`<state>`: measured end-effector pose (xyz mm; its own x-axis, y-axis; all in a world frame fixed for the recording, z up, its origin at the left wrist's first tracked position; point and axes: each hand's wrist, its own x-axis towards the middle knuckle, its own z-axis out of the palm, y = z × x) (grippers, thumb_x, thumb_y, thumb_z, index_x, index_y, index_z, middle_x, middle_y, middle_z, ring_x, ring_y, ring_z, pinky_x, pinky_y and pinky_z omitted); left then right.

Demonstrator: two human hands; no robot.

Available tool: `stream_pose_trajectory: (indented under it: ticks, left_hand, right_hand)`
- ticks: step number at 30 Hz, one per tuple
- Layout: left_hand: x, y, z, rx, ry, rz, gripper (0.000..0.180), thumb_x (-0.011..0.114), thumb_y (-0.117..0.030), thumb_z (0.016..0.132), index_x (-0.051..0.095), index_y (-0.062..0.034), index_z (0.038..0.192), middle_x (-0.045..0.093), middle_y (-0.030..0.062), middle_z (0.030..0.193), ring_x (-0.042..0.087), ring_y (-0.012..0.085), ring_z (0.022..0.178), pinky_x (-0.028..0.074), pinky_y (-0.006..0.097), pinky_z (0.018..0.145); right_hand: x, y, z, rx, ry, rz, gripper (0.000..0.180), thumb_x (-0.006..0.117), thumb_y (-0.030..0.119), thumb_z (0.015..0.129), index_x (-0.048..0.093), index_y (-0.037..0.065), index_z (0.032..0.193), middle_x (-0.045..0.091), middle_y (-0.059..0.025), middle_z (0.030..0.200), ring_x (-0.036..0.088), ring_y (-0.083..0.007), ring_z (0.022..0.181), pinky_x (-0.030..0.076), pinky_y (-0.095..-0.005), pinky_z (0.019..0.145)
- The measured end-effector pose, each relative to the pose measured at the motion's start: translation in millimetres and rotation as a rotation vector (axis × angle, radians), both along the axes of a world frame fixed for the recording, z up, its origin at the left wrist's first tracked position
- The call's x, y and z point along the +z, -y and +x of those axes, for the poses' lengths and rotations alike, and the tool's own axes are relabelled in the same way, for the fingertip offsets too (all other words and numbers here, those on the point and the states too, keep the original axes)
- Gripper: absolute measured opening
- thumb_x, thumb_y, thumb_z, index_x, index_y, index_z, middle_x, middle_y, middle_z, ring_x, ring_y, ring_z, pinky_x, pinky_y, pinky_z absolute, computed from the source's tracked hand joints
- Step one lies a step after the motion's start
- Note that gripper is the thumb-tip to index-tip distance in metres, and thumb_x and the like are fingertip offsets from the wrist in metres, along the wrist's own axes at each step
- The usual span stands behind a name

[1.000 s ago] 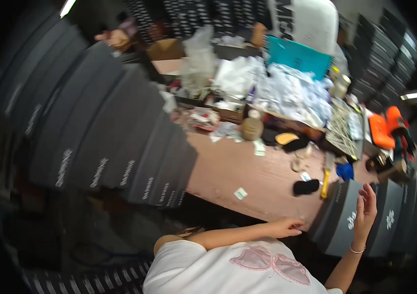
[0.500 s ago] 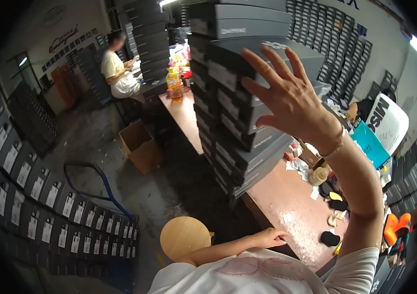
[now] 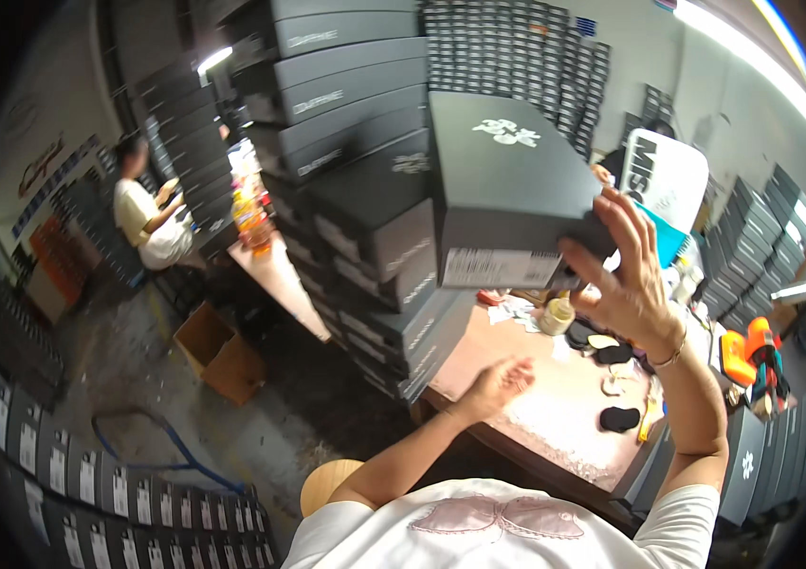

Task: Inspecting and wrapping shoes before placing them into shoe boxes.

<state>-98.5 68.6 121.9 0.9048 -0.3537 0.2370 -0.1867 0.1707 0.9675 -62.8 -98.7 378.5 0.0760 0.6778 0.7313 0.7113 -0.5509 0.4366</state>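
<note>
My right hand (image 3: 626, 270) grips the right end of a dark grey shoebox (image 3: 507, 185), thumb on its labelled end and fingers over the lid edge. The box is raised above the table, its lid with a pale emblem facing up. Just left of it rises a tall stack of similar shoeboxes (image 3: 351, 100); whether the box still touches the stack I cannot tell. My left hand (image 3: 500, 387) hovers over the near edge of the worktable (image 3: 507, 427), fingers loosely apart and nothing in them.
Insoles, papers and a cream bottle (image 3: 556, 316) lie on the table. A cardboard carton (image 3: 221, 356), a round stool (image 3: 329, 482) and a blue trolley handle (image 3: 175, 446) stand left. Another person (image 3: 152, 209) sits beyond. Shoeboxes line the lower left and the back wall.
My right hand has gone from spread and free beside the stack to gripping a shoebox's end. My left hand has moved forward over the table. The view has swung to the right.
</note>
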Motion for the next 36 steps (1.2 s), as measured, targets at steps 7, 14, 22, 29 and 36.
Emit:
stream_pose_trajectory:
  ticks: [7,14,22,29,36]
  left_hand:
    - [59,23,41,0.058,-0.162,-0.771,0.06,0.036,-0.05,0.098,0.039,-0.0052,0.137,0.045,0.0122,0.136,0.048,0.0243,0.12,0.041,0.039,0.101]
    - [-6,56,29,-0.099,-0.502,-0.895,0.068,0.028,-0.057,0.097,0.033,-0.0064,0.142,0.044,0.0129,0.137,0.045,0.0268,0.124,0.038,0.042,0.105]
    - [-92,97,52,-0.219,-0.731,-0.729,0.063,0.024,-0.052,0.1,0.035,-0.0052,0.141,0.045,0.0133,0.136,0.047,0.0237,0.123,0.04,0.04,0.104]
    - [-222,54,112,0.101,-0.779,0.065,0.056,0.039,-0.045,0.099,0.051,0.0016,0.127,0.059,0.0124,0.115,0.055,0.0191,0.106,0.044,0.03,0.089]
    - [-200,58,79,0.261,-0.874,0.192,0.051,0.057,-0.04,0.093,0.051,0.0039,0.119,0.058,0.0136,0.113,0.056,0.0206,0.101,0.048,0.031,0.083]
  right_hand:
    - [-63,98,-22,0.244,-0.137,0.101,0.057,0.084,0.009,0.059,0.067,0.024,0.111,0.033,-0.0155,0.139,0.038,-0.0437,0.125,0.046,-0.0482,0.096]
    - [-188,138,-42,0.124,-0.751,-0.057,0.077,0.078,0.012,0.053,0.054,0.019,0.126,0.04,-0.0179,0.129,0.038,-0.0425,0.125,0.045,-0.0479,0.099]
    - [-267,161,-42,-0.115,-1.032,0.129,0.09,0.079,0.004,0.044,0.051,0.02,0.128,0.036,-0.0178,0.133,0.034,-0.0443,0.128,0.045,-0.0468,0.098]
    - [-323,146,-55,-0.255,-1.354,0.362,0.096,0.085,0.029,0.06,0.035,0.011,0.14,0.028,-0.0222,0.14,0.03,-0.0462,0.131,0.035,-0.0478,0.106]
    - [-408,100,-49,-0.371,-1.855,0.848,0.1,0.071,0.038,0.081,0.009,-0.004,0.147,0.027,-0.0286,0.146,0.029,-0.0353,0.137,0.029,-0.0384,0.109]
